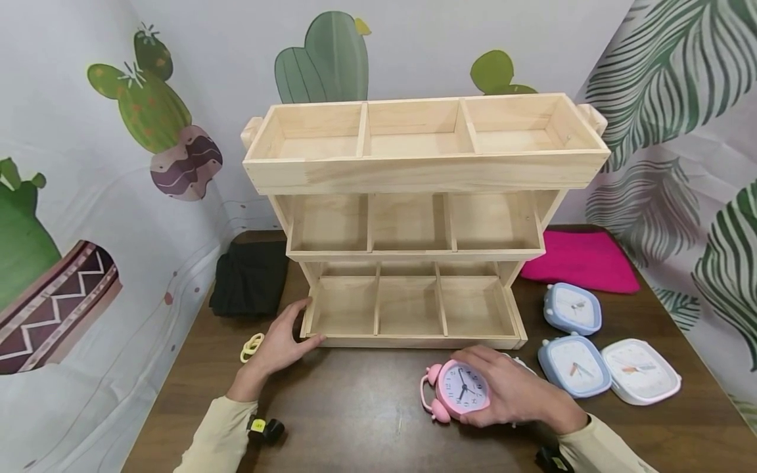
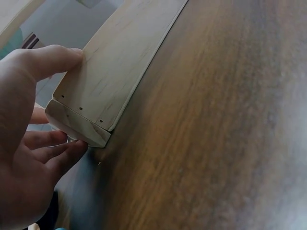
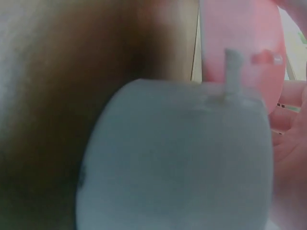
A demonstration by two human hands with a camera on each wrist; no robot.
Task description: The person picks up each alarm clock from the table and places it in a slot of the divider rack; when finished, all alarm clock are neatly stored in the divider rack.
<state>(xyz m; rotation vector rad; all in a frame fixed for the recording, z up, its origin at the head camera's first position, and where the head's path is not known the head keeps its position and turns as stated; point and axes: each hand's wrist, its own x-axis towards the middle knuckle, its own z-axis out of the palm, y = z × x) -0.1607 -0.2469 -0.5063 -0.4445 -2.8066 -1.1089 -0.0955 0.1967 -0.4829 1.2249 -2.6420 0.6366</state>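
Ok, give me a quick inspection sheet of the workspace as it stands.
Surface: dark wooden table.
Job's things: pink alarm clock; wooden three-tier organizer, compartments bare.
Clutter: two blue clocks, white clock, pink cloth, black cloth, yellow rings.
Hands: left hand grips the organizer's bottom-left corner; right hand holds the pink alarm clock.
Cables: nothing seen.
Surroundings: cactus and leaf backdrops.

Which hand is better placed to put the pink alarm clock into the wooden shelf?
Right. The right hand already grips the pink alarm clock just in front of the wooden shelf. The left hand holds the shelf's bottom-left corner, likely steadying it.
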